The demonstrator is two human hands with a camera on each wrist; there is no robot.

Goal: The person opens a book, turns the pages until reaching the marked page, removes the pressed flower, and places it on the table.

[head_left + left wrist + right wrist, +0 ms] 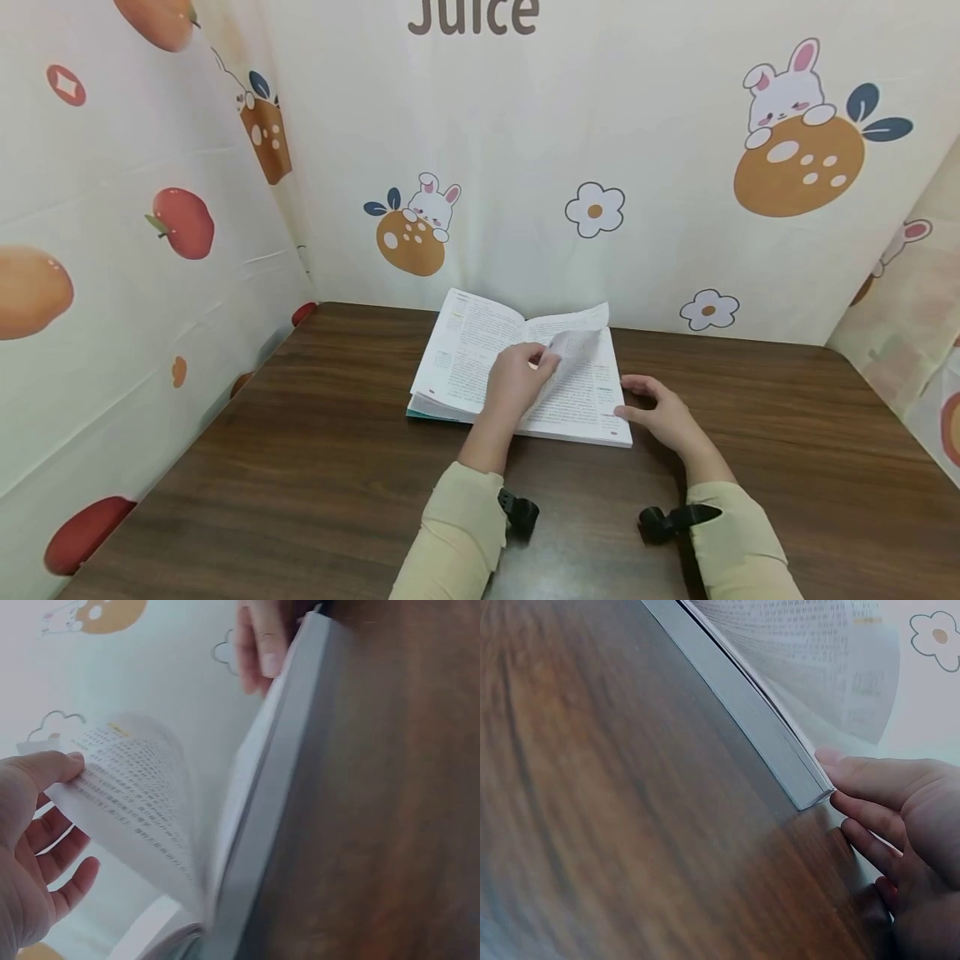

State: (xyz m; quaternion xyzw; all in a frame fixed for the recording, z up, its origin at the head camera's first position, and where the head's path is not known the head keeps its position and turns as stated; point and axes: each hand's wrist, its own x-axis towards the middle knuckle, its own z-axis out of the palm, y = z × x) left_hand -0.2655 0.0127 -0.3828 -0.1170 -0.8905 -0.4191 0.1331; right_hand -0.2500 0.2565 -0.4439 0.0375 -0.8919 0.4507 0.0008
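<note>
A thick printed book [465, 358] lies spread on the table, its teal cover edge showing at the lower left. Between thumb and fingers, my left hand [513, 379] pinches a page [135, 802], which stands lifted and curved above the right half; the other fingers of that hand are loosely bent behind it in the left wrist view. At the book's right edge is my right hand [663, 417]. Its thumb [855, 776] touches the edge near the front corner of the page block, while the remaining fingers extend loosely beside the book.
Brown wood-grain table [300, 467] surrounds the book. A pale curtain [517, 125] with fruit and rabbit prints hangs right behind the table's back edge, and more printed cloth [90, 292] runs along the left side. Dark straps with small devices [519, 514] sit at both sleeves.
</note>
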